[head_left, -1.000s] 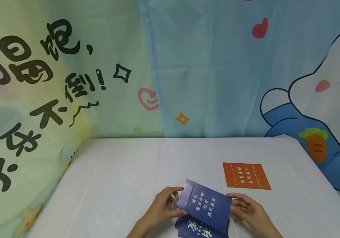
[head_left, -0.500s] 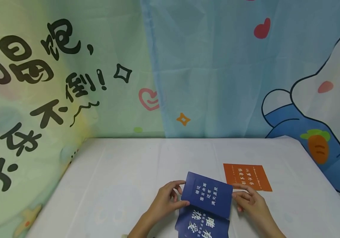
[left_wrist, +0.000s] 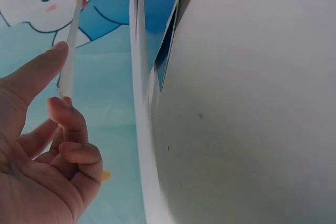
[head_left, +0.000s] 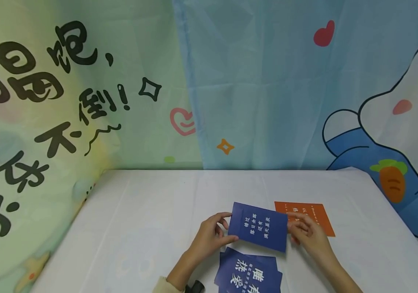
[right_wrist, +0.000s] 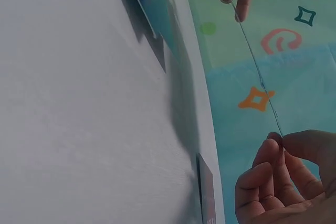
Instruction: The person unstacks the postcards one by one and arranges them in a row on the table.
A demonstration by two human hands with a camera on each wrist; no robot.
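Between my two hands a dark blue card (head_left: 258,226) with white Chinese lettering is held up over the table, seen edge-on in both wrist views. My left hand (head_left: 210,232) pinches its left edge between thumb and fingers. At the opposite edge my right hand (head_left: 309,234) pinches it with thumb and fingertips. Just below, nearer me, several blue cards (head_left: 249,270) lie in a loose, fanned pile, the top one with large white characters. Behind my right hand an orange card (head_left: 320,215) lies flat, partly covered in the head view by the blue card and my fingers.
A white cloth covers the table (head_left: 150,211), whose far edge meets a printed backdrop (head_left: 260,81) with a cartoon animal at right and black characters at left. A small black object (head_left: 195,287) shows by my left sleeve (head_left: 166,286).
Both hands have lifted the blue card up and away from the pile, slightly to the right, uncovering more of the cards below. It now overlaps the orange card's left edge in the head view.
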